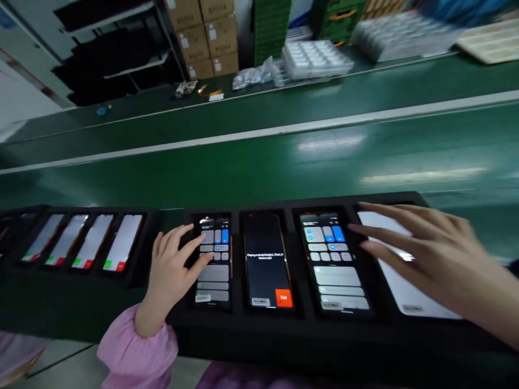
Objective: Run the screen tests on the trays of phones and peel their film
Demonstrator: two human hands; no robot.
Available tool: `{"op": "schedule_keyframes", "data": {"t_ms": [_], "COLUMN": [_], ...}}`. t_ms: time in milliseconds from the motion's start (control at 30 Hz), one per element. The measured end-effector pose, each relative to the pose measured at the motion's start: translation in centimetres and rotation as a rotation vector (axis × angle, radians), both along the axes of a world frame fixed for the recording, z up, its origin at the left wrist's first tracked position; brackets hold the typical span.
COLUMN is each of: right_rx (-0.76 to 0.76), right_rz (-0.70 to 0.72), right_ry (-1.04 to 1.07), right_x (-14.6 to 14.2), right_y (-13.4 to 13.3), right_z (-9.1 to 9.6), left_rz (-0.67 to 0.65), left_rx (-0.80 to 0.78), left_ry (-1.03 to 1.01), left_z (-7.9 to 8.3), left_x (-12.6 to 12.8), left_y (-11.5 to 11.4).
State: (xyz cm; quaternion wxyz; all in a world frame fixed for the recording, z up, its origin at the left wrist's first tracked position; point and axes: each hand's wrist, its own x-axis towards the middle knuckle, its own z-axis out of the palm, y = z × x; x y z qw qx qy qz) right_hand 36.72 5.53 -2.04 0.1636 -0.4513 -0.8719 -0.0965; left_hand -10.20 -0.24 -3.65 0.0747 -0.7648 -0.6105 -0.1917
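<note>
Left hand (170,275) touches one smartphone (213,275); right hand (430,254) lies over another (409,300).

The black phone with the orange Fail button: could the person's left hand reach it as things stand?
Probably yes: the left hand rests on the next phone, and only a black tray divider lies between; nothing covers the black phone.

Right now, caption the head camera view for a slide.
Left hand on a lit phone, right hand over another, in a black tray.
</note>
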Motion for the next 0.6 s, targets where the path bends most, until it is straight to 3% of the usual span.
{"op": "schedule_keyframes", "data": {"t_ms": [100,200,433,533,600], "right_rx": [0.077,0.072,0.051,0.024,0.002], "right_rz": [0.163,0.184,0.178,0.17,0.169], "right_ry": [-0.066,-0.095,-0.052,-0.01,0.004], "right_x": [-4.5,-6.4,-6.2,-6.1,-6.1], "right_y": [-0.1,0.4,1.1,1.3,1.4], "right_z": [1.7,1.3,-0.3,-0.7,-0.8], "left_rz": [-0.037,-0.062,-0.029,-0.016,-0.09], "left_rx": [0.028,0.039,0.007,0.077,0.093], "left_ry": [0.02,0.031,0.005,-0.006,-0.005], "left_z": [-0.2,-0.3,0.0,0.9,1.7], "left_x": [-0.3,-0.5,-0.6,0.6,2.3], "left_y": [0.1,0.1,0.2,-1.3,-3.0]}}
